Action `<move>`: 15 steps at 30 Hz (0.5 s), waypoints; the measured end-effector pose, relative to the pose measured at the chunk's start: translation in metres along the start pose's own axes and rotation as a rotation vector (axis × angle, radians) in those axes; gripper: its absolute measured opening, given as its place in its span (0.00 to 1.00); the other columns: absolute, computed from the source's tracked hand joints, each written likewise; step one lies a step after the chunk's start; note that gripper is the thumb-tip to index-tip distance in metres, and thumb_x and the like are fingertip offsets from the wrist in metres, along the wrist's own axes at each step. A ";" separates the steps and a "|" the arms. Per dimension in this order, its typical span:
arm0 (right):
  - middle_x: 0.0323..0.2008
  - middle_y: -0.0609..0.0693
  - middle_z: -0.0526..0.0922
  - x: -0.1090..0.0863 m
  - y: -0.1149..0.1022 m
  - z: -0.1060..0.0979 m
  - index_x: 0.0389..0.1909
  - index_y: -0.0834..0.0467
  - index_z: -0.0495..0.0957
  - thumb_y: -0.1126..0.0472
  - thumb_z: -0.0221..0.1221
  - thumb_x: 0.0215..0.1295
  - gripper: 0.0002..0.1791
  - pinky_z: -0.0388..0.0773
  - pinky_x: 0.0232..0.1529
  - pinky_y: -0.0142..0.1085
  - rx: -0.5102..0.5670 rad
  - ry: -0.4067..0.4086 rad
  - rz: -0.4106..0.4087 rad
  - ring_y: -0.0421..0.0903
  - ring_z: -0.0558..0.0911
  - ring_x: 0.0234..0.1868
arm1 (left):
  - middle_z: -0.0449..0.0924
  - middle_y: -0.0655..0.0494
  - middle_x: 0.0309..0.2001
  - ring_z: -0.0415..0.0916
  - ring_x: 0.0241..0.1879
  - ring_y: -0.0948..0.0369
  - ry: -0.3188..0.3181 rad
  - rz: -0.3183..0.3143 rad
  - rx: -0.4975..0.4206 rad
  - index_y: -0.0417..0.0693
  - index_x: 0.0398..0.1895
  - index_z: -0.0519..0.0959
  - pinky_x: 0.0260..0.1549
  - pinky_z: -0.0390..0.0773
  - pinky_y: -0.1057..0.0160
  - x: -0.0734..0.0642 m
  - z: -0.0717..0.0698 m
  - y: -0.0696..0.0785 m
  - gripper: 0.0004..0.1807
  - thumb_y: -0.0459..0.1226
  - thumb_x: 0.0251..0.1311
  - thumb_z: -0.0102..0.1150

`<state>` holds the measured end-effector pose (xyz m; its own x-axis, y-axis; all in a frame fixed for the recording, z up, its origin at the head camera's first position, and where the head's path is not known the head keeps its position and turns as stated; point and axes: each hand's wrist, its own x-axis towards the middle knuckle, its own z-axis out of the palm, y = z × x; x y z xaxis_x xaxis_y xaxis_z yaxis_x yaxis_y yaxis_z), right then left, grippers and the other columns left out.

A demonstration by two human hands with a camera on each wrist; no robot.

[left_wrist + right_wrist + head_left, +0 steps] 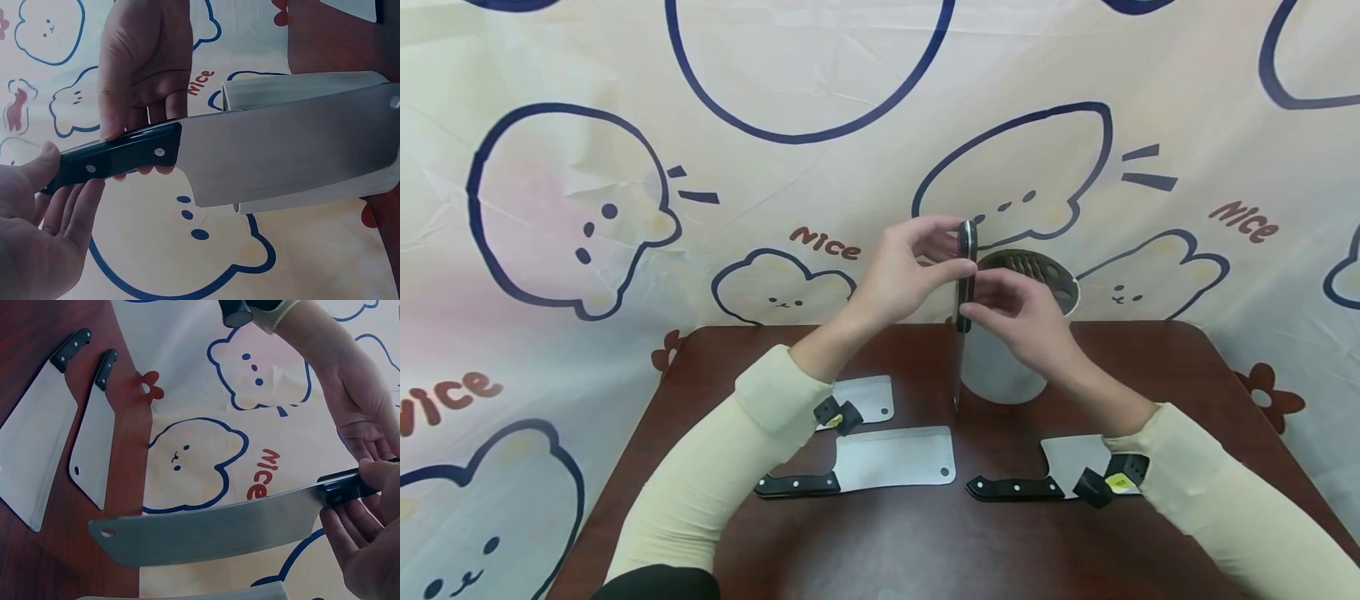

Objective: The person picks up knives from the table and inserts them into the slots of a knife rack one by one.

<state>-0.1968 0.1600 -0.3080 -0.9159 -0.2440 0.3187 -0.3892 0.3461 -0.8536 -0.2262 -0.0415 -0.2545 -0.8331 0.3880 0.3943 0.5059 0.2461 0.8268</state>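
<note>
A cleaver [287, 144] with a black riveted handle hangs blade down, upright and edge-on in the head view. My left hand [895, 262] grips the butt end of its handle between thumb and fingers. Lower on the same handle, close to the blade, my right hand [1026, 321] pinches it. Just right of the blade stands a white cylindrical knife holder [1000, 375] with a dark slotted top [1041, 271]. The blade overlaps the holder in the left wrist view.
On the brown table [880, 550] lie a large cleaver [895, 457] and a smaller cleaver [872, 397] behind it, partly hidden by the left wrist camera. Another black-handled knife [1015, 488] lies under my right forearm. A printed cloth [790, 192] hangs behind the table.
</note>
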 end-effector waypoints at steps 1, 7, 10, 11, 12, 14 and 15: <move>0.53 0.55 0.83 0.000 0.000 0.000 0.62 0.61 0.78 0.63 0.66 0.68 0.22 0.78 0.56 0.29 -0.001 0.000 0.000 0.48 0.82 0.53 | 0.86 0.52 0.45 0.83 0.43 0.61 -0.002 0.001 0.001 0.44 0.65 0.77 0.48 0.81 0.63 0.000 0.000 0.001 0.27 0.35 0.63 0.70; 0.52 0.55 0.83 0.000 -0.001 0.001 0.61 0.60 0.78 0.62 0.66 0.69 0.21 0.79 0.57 0.32 -0.031 0.012 0.001 0.48 0.82 0.53 | 0.86 0.52 0.44 0.83 0.44 0.62 -0.022 0.004 0.014 0.44 0.64 0.77 0.50 0.81 0.63 0.002 -0.001 0.001 0.26 0.35 0.62 0.71; 0.52 0.54 0.83 -0.001 -0.001 0.001 0.61 0.60 0.78 0.62 0.66 0.69 0.21 0.79 0.59 0.36 -0.049 0.010 0.000 0.49 0.83 0.53 | 0.85 0.52 0.44 0.83 0.44 0.61 -0.042 0.003 0.010 0.44 0.64 0.78 0.51 0.81 0.61 0.003 -0.002 0.001 0.26 0.35 0.62 0.71; 0.51 0.54 0.83 -0.001 0.000 0.002 0.61 0.59 0.78 0.62 0.66 0.69 0.21 0.79 0.59 0.37 -0.053 0.009 -0.003 0.49 0.83 0.53 | 0.85 0.53 0.44 0.83 0.45 0.61 -0.050 0.003 0.009 0.44 0.64 0.78 0.52 0.81 0.60 0.003 -0.003 0.000 0.26 0.35 0.62 0.71; 0.51 0.54 0.83 -0.001 0.000 0.002 0.61 0.59 0.79 0.63 0.66 0.69 0.21 0.79 0.59 0.38 -0.056 0.009 -0.005 0.49 0.83 0.53 | 0.85 0.52 0.44 0.83 0.45 0.61 -0.060 0.006 0.008 0.44 0.64 0.77 0.52 0.81 0.60 0.003 -0.003 0.000 0.26 0.35 0.63 0.70; 0.51 0.54 0.83 -0.001 0.000 0.003 0.60 0.60 0.79 0.63 0.66 0.68 0.20 0.80 0.58 0.37 -0.059 0.008 -0.009 0.49 0.83 0.52 | 0.85 0.53 0.46 0.83 0.47 0.61 -0.079 0.009 0.014 0.45 0.64 0.77 0.53 0.80 0.61 0.003 -0.005 -0.002 0.25 0.36 0.65 0.69; 0.50 0.54 0.83 -0.001 0.000 0.003 0.60 0.60 0.79 0.63 0.66 0.68 0.20 0.80 0.57 0.36 -0.060 0.008 -0.008 0.48 0.83 0.52 | 0.85 0.53 0.47 0.83 0.47 0.61 -0.084 0.014 0.022 0.45 0.64 0.77 0.52 0.80 0.61 0.003 -0.007 -0.003 0.24 0.37 0.66 0.67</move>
<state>-0.1956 0.1577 -0.3099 -0.9136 -0.2398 0.3285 -0.4011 0.3977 -0.8252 -0.2314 -0.0469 -0.2529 -0.8045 0.4647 0.3698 0.5231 0.2596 0.8118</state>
